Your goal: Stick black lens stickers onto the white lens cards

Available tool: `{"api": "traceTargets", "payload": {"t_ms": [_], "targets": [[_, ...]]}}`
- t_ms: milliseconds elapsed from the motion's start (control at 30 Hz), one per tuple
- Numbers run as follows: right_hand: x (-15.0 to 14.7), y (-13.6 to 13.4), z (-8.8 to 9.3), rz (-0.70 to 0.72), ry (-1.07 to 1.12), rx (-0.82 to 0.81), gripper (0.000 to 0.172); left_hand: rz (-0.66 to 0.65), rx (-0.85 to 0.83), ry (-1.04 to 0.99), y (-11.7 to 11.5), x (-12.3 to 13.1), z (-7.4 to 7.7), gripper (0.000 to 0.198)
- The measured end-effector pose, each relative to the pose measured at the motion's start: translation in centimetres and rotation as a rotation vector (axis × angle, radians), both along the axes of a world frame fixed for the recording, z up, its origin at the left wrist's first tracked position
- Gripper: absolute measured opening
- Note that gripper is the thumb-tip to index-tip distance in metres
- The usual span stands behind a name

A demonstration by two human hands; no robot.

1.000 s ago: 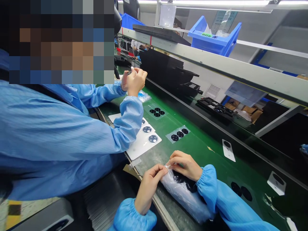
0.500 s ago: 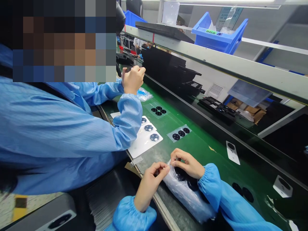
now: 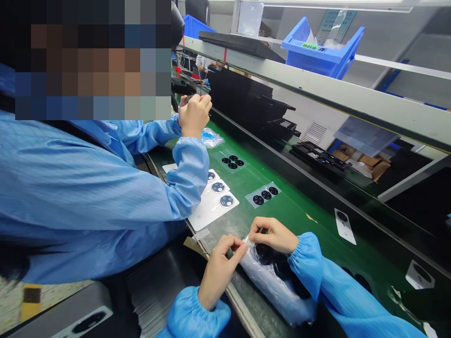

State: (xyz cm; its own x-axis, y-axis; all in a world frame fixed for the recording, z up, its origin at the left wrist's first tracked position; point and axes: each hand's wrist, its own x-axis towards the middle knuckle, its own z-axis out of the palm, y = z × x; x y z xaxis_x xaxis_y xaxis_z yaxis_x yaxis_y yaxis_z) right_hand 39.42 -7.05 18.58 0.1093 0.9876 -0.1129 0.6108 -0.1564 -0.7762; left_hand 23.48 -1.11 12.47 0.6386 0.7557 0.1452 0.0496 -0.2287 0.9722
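A clear plastic bag (image 3: 278, 298) lies along the near edge of the bench, with dark round pieces (image 3: 264, 253) showing inside its upper part. My left hand (image 3: 221, 267) is closed, thumb and forefinger pinching the bag's far end. Beside it, my right hand (image 3: 275, 234) pinches the same end of the bag, fingers bent. The two sets of fingertips are close together but apart. My right forearm covers part of the bag's right side.
To the left, a co-worker's raised hand (image 3: 194, 116) holds something dark. White panels (image 3: 211, 211) with round camera rings lie by that elbow. Film sheets with black discs (image 3: 266, 195) rest on the green surface. Farther right are white plates (image 3: 344, 226). A blue bin (image 3: 322, 54) stands on the shelf.
My hands keep their pinch on the bag with hardly any movement. The white plates at right have shifted slightly right and nearer. My right sleeve covers more of the dark discs beside it.
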Motion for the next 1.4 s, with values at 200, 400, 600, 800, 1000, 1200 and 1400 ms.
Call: {"api": "traceTargets", "payload": {"t_ms": [200,400,600,800,1000,1200,1400], "targets": [[0.2,1.7,0.9,0.063,-0.123,-0.199,0.009,-0.002,0.181,0.022,-0.2,-0.2,0.2,0.017],[0.0,3.9,2.1,0.102,-0.365,-0.37,0.007,0.086,0.438,0.008,-0.8,-0.2,0.4,0.02],[-0.3,5.1,2.5,0.117,-0.507,-0.426,0.005,0.096,0.628,-0.054,-0.5,-0.2,0.0,0.016],[-1.4,6.1,1.6,0.123,-0.577,-0.353,0.02,0.085,0.736,-0.143,-0.2,-0.2,-0.5,0.016],[-1.2,5.7,1.4,0.022,-0.505,-0.2,0.017,0.042,0.703,-0.18,-0.6,-0.6,-0.3,0.013],[0.9,3.2,1.5,-0.054,-0.113,-0.147,0.015,0.016,0.422,-0.078,-0.4,-0.9,-0.5,0.012],[1.1,1.6,0.3,-0.12,0.169,-0.063,0.013,-0.044,0.185,0.053,0.4,0.3,0.7,0.013]]}}
